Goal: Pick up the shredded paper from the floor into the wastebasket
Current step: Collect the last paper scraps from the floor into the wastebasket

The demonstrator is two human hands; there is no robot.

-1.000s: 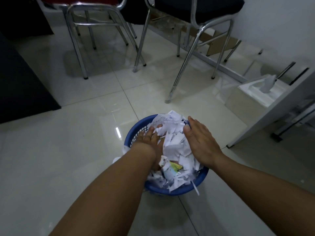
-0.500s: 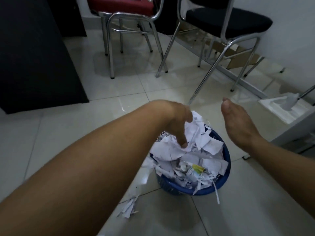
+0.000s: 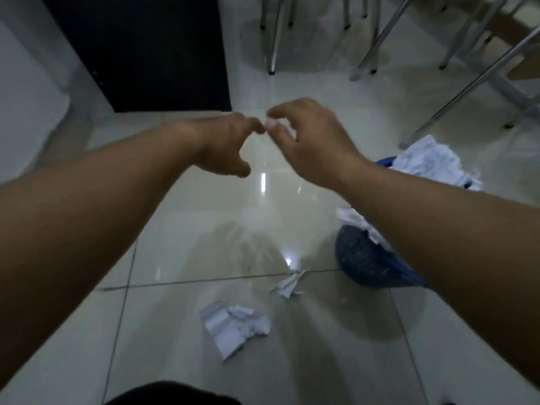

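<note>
While two pieces lie on the tiled floor (image 3: 163, 331), the pickup looks nearly finished. Lower centre, a crumpled paper scrap (image 3: 233, 325) spreads left to right, a torn corner pointing down-frame. Beyond it, a folded shred (image 3: 287, 285) slants up-right toward the blue wastebasket (image 3: 365, 258), heaped with shredded paper (image 3: 429, 162), at right. Upper centre, left hand (image 3: 225, 147) and right hand (image 3: 304, 141) hover empty, fingers loosely curled, tips nearly meeting. Best scoop both pieces in cupped palms, then press them onto the overfull heap.

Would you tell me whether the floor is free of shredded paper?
No, a crumpled clump and a smaller scrap lie on the floor tiles beside the blue wastebasket.
</note>
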